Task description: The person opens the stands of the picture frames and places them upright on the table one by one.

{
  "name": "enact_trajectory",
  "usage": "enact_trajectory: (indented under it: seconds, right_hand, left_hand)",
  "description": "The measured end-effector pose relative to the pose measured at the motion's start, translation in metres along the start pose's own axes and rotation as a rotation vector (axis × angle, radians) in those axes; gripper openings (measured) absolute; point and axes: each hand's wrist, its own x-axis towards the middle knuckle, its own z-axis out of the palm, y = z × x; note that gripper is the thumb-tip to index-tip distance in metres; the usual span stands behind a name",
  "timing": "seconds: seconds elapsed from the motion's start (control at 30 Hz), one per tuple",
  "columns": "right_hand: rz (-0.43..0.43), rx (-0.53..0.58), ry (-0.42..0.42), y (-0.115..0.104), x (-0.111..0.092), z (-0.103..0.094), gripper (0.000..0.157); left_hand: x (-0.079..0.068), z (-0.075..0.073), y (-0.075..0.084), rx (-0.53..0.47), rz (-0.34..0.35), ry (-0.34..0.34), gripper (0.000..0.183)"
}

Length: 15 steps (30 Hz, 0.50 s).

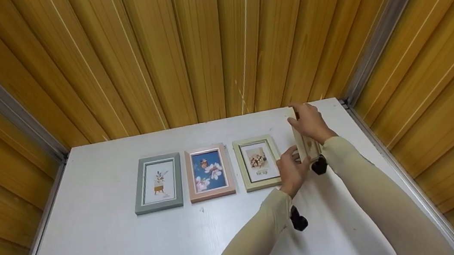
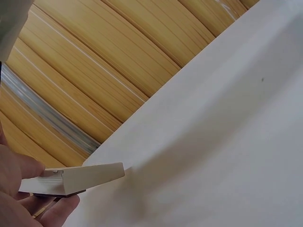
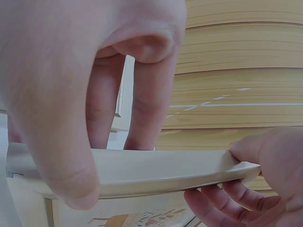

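A cream picture frame (image 1: 297,136) stands tilted up on edge at the right of the white table, held by both hands. My right hand (image 1: 312,123) grips its far end, fingers and thumb on opposite sides. At the near end, my left hand (image 1: 294,170) pinches the frame between thumb and fingers. In the left wrist view, one corner of the cream frame (image 2: 92,177) juts past the left fingers. Part of its printed picture shows below the rim in the right wrist view. Left of the hands lies a pale green picture frame (image 1: 272,141) with a dessert-like print.
Further left lie a pink frame (image 1: 213,196) with a blossom picture and a grey-green frame (image 1: 159,206) with a plant picture, in a row on the white table (image 1: 159,248). Wood-patterned panels (image 1: 200,48) enclose the table's back and sides, with metal posts (image 1: 387,25) at the corners.
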Motion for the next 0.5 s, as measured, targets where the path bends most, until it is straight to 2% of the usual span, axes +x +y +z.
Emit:
enact_trajectory:
  seconds: [0.3, 0.5]
  right_hand:
    - [-0.019, 0.029, -0.008, 0.0016, -0.0014, -0.0026, 0.047]
    - [-0.053, 0.068, -0.021, 0.0092, -0.0021, -0.0093, 0.045]
  left_hand:
    - [-0.0019, -0.0014, 0.0024, 0.044, -0.015, 0.015, 0.035]
    - [-0.0029, -0.001, 0.0068, 0.013, -0.039, 0.033, 0.036]
